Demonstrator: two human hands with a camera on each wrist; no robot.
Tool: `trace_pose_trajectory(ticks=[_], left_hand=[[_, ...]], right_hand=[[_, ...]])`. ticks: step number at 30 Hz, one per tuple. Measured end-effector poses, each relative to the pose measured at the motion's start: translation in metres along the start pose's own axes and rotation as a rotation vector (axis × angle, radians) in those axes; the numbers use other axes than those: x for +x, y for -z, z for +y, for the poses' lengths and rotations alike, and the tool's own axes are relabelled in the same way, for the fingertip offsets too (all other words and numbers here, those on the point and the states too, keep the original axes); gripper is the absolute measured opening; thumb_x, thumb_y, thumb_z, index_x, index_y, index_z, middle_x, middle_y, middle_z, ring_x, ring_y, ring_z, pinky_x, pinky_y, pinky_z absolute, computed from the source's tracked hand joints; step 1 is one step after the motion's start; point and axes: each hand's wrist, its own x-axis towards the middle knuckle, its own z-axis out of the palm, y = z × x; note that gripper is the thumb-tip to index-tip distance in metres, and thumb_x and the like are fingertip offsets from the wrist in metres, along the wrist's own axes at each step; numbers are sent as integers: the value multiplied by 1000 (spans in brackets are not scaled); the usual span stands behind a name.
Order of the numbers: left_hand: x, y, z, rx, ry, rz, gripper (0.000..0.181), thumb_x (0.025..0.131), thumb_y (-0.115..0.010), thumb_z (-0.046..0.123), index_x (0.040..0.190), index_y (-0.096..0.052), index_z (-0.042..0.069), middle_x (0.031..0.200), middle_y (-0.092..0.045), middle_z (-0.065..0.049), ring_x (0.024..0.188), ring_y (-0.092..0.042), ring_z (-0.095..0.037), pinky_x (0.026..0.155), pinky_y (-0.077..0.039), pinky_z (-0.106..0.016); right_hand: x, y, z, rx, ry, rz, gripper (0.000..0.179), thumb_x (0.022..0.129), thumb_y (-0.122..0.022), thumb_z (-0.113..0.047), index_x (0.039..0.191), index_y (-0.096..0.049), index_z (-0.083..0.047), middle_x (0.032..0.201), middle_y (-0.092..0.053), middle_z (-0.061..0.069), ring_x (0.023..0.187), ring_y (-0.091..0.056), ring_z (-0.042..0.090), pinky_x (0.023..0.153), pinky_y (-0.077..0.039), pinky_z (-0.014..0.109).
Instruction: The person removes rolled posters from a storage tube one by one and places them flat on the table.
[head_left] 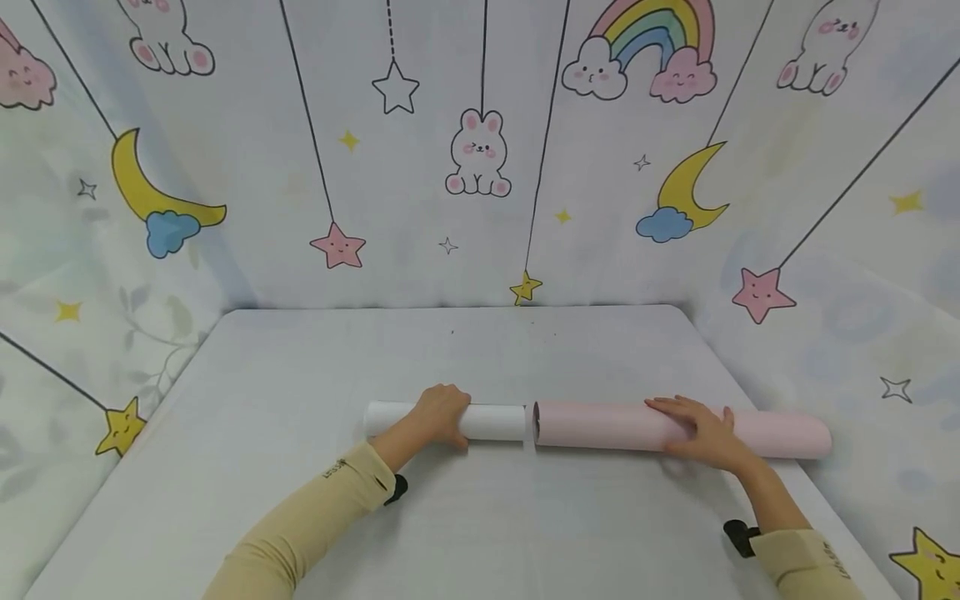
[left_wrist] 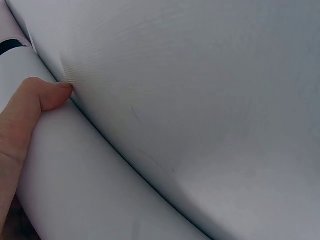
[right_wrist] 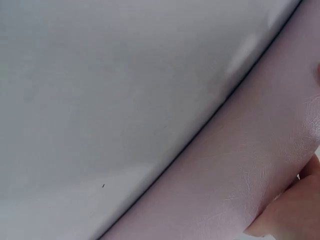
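A white roll (head_left: pixel 495 422) lies crosswise on the table, in the middle of the head view. My left hand (head_left: pixel 435 414) grips it from above, the thumb (left_wrist: pixel 50 97) pressed along its side in the left wrist view. In line with it, to the right, lies a longer, thicker pink roll (head_left: pixel 600 426) with a dark hollow end facing the white one. A narrow gap separates the two. Over the pink roll my right hand (head_left: pixel 705 437) spreads and holds it across its width. Only part of that hand shows at the right wrist view's lower right edge.
The white table (head_left: pixel 337 350) has a far edge beyond the rolls. The pink roll's right end reaches past the table's right side. A cloth backdrop (head_left: pixel 420 192) printed with stars, moons and bunnies surrounds the table. Dark wrist straps (head_left: pixel 741 538) show below the hands.
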Motion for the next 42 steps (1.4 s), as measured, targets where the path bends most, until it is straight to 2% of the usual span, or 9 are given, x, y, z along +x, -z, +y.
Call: trace_pose_trajectory(ticks=[6,14,20,24,28,31,33,38,42], left_hand=[[-1,2,0,-9,-9,9,48,58,-84,40,87,-63,9,80,-62,-2,71,-57,-18,61,-46,-31],[0,1,0,4,-5,6,48,57,-84,41,87,-63,9,80,-63,-2,71,-57,-17,61,-47,-31],[0,1,0,-15,3,3,48,56,-85,40,85,-63,9,79,-62,-3,70,-57,-18,61,-47,-32],[0,1,1,-18,9,-6,48,56,-85,40,85,-63,9,79,-62,-2,70,-57,-18,62,-47,-32],[1,1,2,-15,13,-6,49,56,-85,41,85,-63,9,79,-62,-2,70,-56,-18,63,-47,-32],[1,0,3,-20,10,-2,49,56,-85,40,86,-63,9,79,-62,-2,70,-56,-17,63,-46,-32],[1,1,3,-22,10,-3,49,56,-85,40,86,-63,8,79,-62,-2,71,-56,-18,63,-46,-32],[1,1,2,-13,12,-11,49,55,-85,41,85,-63,8,79,-62,-2,71,-57,-18,64,-47,-32],[2,-1,2,-9,8,-9,49,55,-85,41,85,-63,9,79,-62,-2,71,-56,-17,63,-47,-32]], right_hand=[[6,6,1,24,-39,5,57,70,-77,-21,122,-58,-9,123,-54,21,115,-42,45,84,-1,75],[21,-2,7,-69,-108,64,66,73,-76,-23,130,-46,-4,129,-44,27,119,-34,50,82,-2,77],[37,-3,6,-121,-205,108,61,70,-77,-19,117,-43,-2,123,-49,26,105,-46,52,83,-7,75],[46,-3,7,-131,-260,130,55,71,-77,-18,114,-47,-2,122,-48,28,106,-43,51,83,-9,74],[53,-7,11,-203,-279,224,54,74,-75,-20,117,-51,2,120,-42,31,107,-40,48,82,-16,72],[59,-12,13,-278,-285,302,56,74,-76,-21,119,-53,5,110,-39,29,98,-42,44,76,-25,66],[64,-13,13,-331,-294,323,56,74,-76,-21,119,-53,5,105,-39,26,90,-44,42,71,-29,61],[78,-8,12,-448,-330,256,55,76,-74,-24,118,-53,5,99,-42,25,81,-49,43,61,-39,55],[88,-3,13,-469,-369,205,49,77,-73,-23,112,-55,6,99,-44,27,78,-51,47,59,-41,56]])
